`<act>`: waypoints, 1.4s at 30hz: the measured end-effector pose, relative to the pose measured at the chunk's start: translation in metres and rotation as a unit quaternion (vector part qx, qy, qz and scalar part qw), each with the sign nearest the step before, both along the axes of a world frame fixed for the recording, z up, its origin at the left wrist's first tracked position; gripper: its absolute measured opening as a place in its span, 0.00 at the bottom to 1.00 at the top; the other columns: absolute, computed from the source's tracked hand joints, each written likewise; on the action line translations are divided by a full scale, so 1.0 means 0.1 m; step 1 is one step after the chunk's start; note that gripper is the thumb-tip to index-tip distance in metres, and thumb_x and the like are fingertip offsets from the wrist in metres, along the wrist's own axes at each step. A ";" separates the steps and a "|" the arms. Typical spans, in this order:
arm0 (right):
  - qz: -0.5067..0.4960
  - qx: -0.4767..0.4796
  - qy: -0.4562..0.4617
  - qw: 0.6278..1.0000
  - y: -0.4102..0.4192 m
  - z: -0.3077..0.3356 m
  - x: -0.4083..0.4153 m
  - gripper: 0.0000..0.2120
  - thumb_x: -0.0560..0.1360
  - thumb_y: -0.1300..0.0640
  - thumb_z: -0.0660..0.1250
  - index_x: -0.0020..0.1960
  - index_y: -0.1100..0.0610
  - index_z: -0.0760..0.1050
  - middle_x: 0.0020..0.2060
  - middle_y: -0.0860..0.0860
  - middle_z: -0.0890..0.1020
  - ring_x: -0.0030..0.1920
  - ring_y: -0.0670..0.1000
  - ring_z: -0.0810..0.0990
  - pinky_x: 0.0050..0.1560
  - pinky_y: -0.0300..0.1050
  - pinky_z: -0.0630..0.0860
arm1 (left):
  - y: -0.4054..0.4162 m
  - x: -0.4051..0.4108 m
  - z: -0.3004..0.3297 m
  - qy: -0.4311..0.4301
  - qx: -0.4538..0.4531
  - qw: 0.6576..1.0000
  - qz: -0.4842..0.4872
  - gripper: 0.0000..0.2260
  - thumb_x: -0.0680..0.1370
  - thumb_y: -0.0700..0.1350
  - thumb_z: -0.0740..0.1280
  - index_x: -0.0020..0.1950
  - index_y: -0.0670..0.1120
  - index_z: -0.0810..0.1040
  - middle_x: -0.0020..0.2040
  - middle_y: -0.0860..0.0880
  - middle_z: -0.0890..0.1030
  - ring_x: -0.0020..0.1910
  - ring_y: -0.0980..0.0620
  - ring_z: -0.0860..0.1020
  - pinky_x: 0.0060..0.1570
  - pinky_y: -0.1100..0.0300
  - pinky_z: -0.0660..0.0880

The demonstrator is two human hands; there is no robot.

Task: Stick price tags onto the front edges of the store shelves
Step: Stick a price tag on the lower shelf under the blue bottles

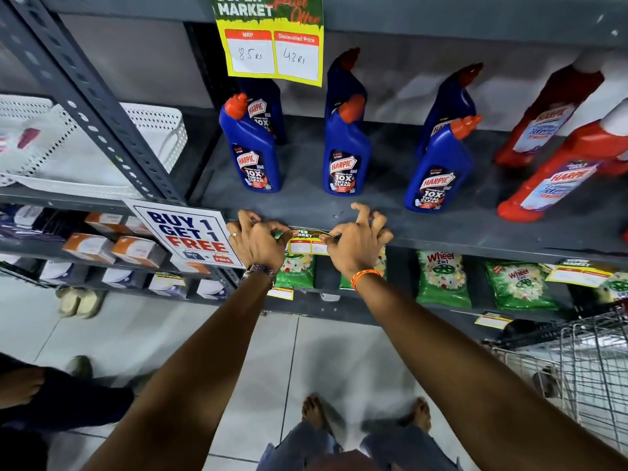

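My left hand (256,240) and right hand (356,237) pinch the price tag (307,240) by its ends against the shelf edge (441,241), at six o'clock from the middle Harpic bottle (345,154). If I press unevenly, I expect it will stick crooked or buckle.

The shelf (441,229) at mid frame looks like matt grey painted metal, the blue bottles (260,154) on it are glossy plastic, and the price tag (307,242) at centre is printed paper.

- I see blue bottles (257,154) with red caps.
- I see red bottles (557,171) with white caps.
- The shelf (441,237) is dark grey.
- The price tag (307,241) is yellow, green and white.
- The packets (441,278) below are green.
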State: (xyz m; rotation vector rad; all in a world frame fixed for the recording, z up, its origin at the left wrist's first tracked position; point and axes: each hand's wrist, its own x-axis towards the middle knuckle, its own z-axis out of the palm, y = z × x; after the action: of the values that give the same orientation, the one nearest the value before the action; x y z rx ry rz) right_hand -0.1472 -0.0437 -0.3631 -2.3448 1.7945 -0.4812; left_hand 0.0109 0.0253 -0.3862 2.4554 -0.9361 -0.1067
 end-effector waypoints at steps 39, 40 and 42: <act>0.225 -0.050 0.236 0.944 0.28 -0.18 -0.62 0.30 0.69 0.59 0.66 0.71 0.46 0.71 0.73 0.54 0.70 0.68 0.60 0.68 0.59 0.62 0.65 | 0.50 -0.22 -0.11 -0.297 0.188 0.876 -0.330 0.31 0.75 0.41 0.63 0.79 0.54 0.66 0.70 0.44 0.74 0.56 0.40 0.74 0.48 0.48 0.71; 0.225 -0.048 0.245 0.942 0.27 -0.17 -0.63 0.31 0.70 0.58 0.66 0.72 0.46 0.70 0.74 0.54 0.69 0.69 0.60 0.67 0.61 0.64 0.65 | 0.49 -0.23 -0.12 -0.297 0.188 0.876 -0.331 0.31 0.75 0.41 0.63 0.79 0.54 0.66 0.73 0.44 0.73 0.57 0.39 0.74 0.49 0.48 0.71; 0.226 -0.049 0.264 0.936 0.26 -0.19 -0.65 0.32 0.70 0.58 0.67 0.73 0.45 0.68 0.75 0.53 0.68 0.71 0.59 0.66 0.63 0.65 0.64 | 0.49 -0.24 -0.14 -0.295 0.189 0.876 -0.332 0.32 0.74 0.41 0.65 0.79 0.54 0.66 0.77 0.43 0.69 0.61 0.37 0.74 0.54 0.45 0.72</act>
State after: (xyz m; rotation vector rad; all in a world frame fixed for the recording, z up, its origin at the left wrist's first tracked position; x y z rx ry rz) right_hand -0.2122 -0.0176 -0.3822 -3.0446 1.3198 0.1467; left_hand -0.0127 0.0741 -0.4000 2.4122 -2.1891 0.2726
